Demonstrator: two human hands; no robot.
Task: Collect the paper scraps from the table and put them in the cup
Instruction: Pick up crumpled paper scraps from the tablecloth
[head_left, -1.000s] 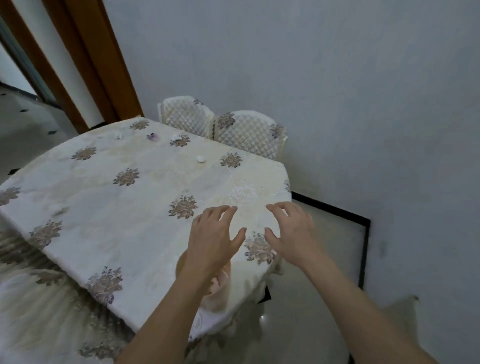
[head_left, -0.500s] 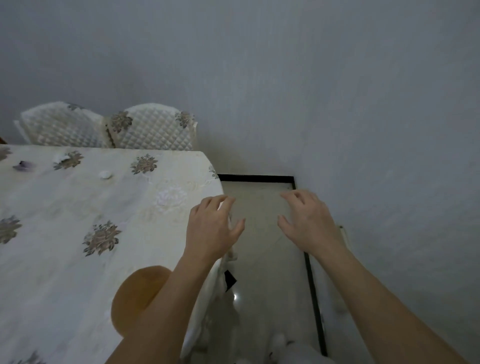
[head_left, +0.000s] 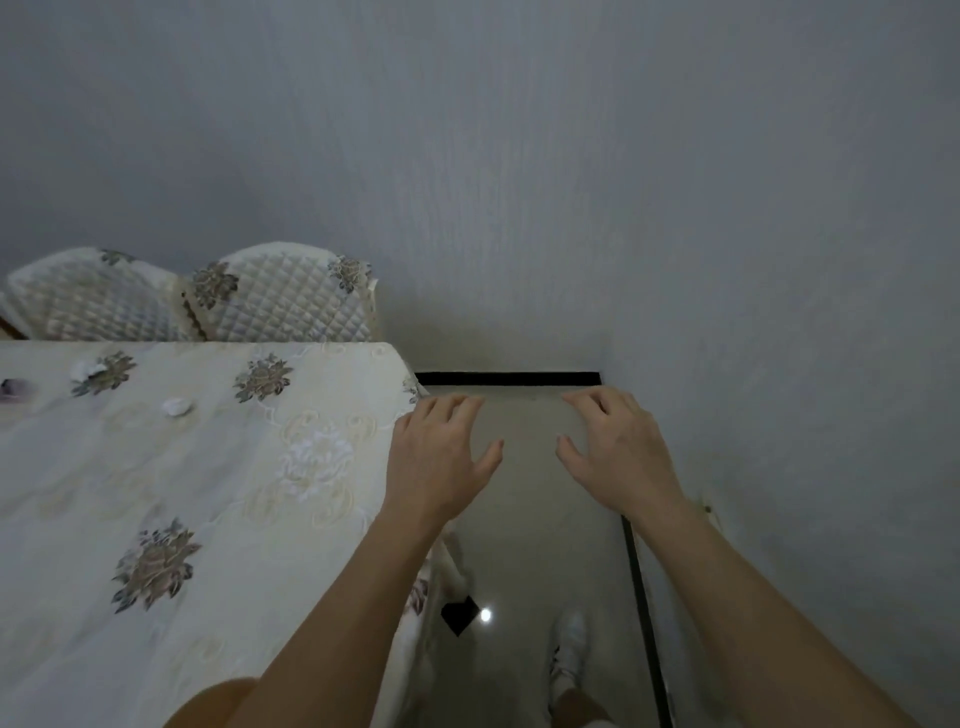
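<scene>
Left hand (head_left: 441, 462): palm down over the right edge of the table, fingers spread apart and lightly bent, thumb out to the side; it holds nothing (whether the fingertips touch the cloth cannot be told).
Right hand (head_left: 618, 457): palm down over the floor, off the table's right edge and apart from the other hand; fingers spread and slightly curved, nothing between them.
Paper scraps (head_left: 175, 406): a crumpled white one lies towards the far left corner of the table, well apart from both hands. Another white scrap (head_left: 83, 370) lies nearer the far edge, against a printed flower. A purplish scrap (head_left: 13, 387) sits at the picture's left border, too blurred to make out.
Cup (head_left: 208, 704): tan, at the near edge of the table, mostly hidden under the left forearm; only a curved part shows.
Table (head_left: 234, 493): covered in a cream cloth with grey-brown flower prints.
Chairs (head_left: 285, 301): two, with quilted cream covers, pushed against the table's far edge.
Floor (head_left: 519, 519): glossy and pale, with a black strip along the wall (head_left: 571, 182).
Shoe (head_left: 569, 644): white, on the floor below the right forearm.
</scene>
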